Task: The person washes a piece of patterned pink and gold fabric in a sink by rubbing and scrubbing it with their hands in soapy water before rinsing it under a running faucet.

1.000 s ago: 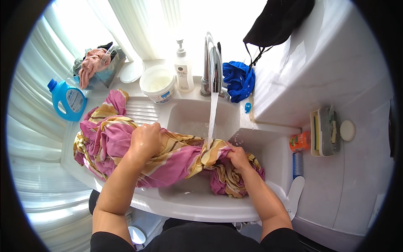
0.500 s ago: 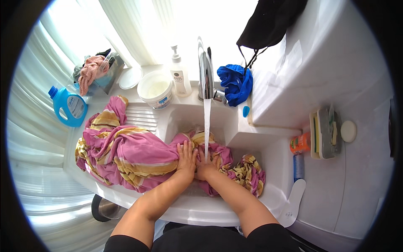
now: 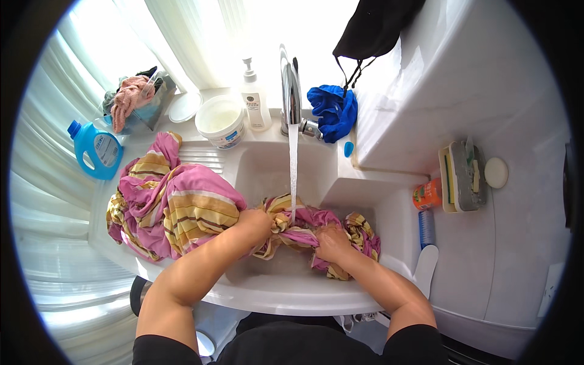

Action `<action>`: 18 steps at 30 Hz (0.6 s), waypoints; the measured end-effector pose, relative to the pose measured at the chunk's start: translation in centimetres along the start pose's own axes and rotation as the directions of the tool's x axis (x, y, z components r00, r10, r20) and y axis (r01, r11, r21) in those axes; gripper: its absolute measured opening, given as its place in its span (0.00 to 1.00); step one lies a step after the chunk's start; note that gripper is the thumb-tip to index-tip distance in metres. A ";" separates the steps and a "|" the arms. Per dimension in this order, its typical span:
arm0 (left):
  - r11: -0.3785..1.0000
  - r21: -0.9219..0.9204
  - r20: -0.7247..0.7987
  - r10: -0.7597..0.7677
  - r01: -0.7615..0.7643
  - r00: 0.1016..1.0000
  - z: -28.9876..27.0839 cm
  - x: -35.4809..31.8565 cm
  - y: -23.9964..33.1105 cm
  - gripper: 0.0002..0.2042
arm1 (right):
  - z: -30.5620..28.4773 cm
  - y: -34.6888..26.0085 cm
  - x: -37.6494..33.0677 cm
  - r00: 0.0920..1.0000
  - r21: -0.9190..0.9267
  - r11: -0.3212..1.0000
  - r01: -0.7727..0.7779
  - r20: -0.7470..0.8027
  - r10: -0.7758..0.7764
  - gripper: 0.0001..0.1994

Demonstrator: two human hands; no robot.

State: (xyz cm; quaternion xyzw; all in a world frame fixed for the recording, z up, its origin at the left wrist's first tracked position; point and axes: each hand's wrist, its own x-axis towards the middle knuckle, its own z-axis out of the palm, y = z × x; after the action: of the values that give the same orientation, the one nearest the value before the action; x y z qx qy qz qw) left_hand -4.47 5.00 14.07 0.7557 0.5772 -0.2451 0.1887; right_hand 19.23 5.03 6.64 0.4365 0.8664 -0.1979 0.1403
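A large pink, yellow and brown striped cloth (image 3: 201,210) lies bunched over the ridged left side of the white sink (image 3: 274,298) and runs down into the basin. My left hand (image 3: 257,225) is closed around the cloth near the basin's left edge. Farther right, my right hand (image 3: 333,243) grips another part of it, with a wet, twisted stretch of cloth between the two fists. Water from the chrome faucet (image 3: 292,97) falls onto that stretch. The cloth's far end is crumpled beside my right hand, in the basin.
Behind the sink stand a white tub (image 3: 220,121), a pump bottle (image 3: 255,106) and a blue cloth (image 3: 334,112). A blue detergent bottle (image 3: 97,149) and a bin of clothes (image 3: 137,103) are at left. The right ledge holds an orange container (image 3: 427,194), a brush (image 3: 427,228) and a sponge holder (image 3: 465,179).
My hands were close together, pressing on the cloth with the left fingers spread. Now they are apart, both closed on it, the right hand farther right. The view has shifted slightly.
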 end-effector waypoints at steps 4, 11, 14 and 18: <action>0.986 -0.164 -0.180 -0.004 -0.026 0.984 -3.0 -4.1 -4.6 0.17 | -5.8 1.1 -3.8 0.931 0.499 0.867 -0.001 -0.317 0.183 0.11; 0.856 -0.512 -0.452 -0.342 0.074 0.824 -8.1 -8.3 -10.7 0.20 | -12.3 -4.1 -3.5 0.640 0.274 0.885 0.376 -0.768 -0.033 0.16; 0.881 -0.438 -0.547 -0.419 0.178 0.725 -6.0 -7.1 -12.5 0.19 | -8.6 -5.3 -2.2 0.760 0.292 0.810 0.510 -0.594 -0.264 0.17; 0.863 -0.372 -0.495 -0.495 0.341 0.714 -6.5 -6.1 -8.6 0.15 | 0.6 -2.5 0.1 0.840 0.426 0.768 0.478 -0.479 -0.257 0.28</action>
State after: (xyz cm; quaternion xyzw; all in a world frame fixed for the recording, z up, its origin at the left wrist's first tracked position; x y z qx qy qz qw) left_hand -13.13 6.18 22.91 0.6112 0.7898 0.0338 0.0398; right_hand 17.18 3.52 6.62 0.3062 0.8568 -0.3609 -0.2048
